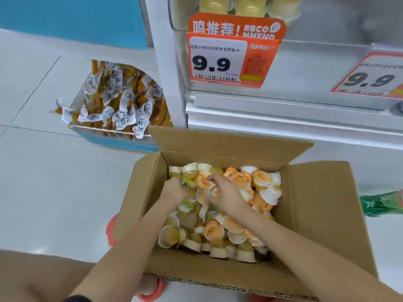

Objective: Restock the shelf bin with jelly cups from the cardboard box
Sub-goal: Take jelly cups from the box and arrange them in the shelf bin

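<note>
An open cardboard box (322, 205) sits on the floor in front of me, holding several jelly cups (261, 182) with orange or yellow lids. Both my hands are down inside it. My left hand (174, 190) curls round cups at the box's far left. My right hand (224, 192) lies over the pile in the middle, fingers bent around a cup. The clear shelf bin (181, 31) is at the top of the view, with yellow jelly cups (250, 5) showing through its front.
Two orange 9.9 price tags (231, 59) hang on the white shelf edge. To the left, a low blue bin (117, 140) holds several orange snack packets. A green bottle (379, 203) lies on the floor at the right. White tiled floor stretches to the left.
</note>
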Action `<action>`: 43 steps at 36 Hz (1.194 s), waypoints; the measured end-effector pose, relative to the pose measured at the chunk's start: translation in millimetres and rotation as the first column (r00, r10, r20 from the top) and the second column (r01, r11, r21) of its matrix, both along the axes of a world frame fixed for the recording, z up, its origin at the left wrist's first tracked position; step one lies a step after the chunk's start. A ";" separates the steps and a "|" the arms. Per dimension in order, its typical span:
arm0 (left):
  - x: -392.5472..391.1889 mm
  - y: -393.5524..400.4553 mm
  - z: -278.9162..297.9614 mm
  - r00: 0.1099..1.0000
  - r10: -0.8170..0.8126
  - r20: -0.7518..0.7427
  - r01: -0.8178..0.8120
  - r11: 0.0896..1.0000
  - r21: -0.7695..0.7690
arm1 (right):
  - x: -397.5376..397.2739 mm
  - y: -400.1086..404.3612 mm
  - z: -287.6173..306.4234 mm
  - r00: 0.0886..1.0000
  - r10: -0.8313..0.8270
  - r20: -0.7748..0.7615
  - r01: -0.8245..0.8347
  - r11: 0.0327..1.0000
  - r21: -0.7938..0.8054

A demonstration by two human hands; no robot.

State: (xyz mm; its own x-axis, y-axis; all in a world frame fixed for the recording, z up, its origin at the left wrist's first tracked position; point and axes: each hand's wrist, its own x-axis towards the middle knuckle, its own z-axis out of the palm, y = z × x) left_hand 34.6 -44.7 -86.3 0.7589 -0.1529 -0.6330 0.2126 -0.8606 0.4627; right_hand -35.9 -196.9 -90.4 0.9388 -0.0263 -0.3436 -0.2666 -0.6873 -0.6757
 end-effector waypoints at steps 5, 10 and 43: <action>3.8 -22.4 -27.0 0.833 0.526 -0.169 -0.552 0.801 -0.231 | 37.2 4.2 -10.1 0.998 -0.035 0.059 0.039 0.997 -0.071; 15.5 -28.1 -43.0 0.625 0.721 -0.299 -0.779 0.557 -0.286 | 56.0 13.9 -21.3 0.995 -0.093 0.041 0.099 0.978 -0.186; -11.6 15.5 -56.7 0.763 0.640 -0.087 -0.571 0.606 -0.554 | 89.0 86.6 -46.7 0.134 -0.900 -0.414 0.954 0.005 0.300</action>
State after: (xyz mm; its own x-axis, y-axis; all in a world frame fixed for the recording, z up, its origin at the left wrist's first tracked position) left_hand 23.0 -29.2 -143.0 0.8577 0.0937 -0.5055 0.5141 -0.1662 0.8415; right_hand 53.2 -110.3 -137.1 0.1932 -0.6956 -0.6920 -0.5106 0.5310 -0.6763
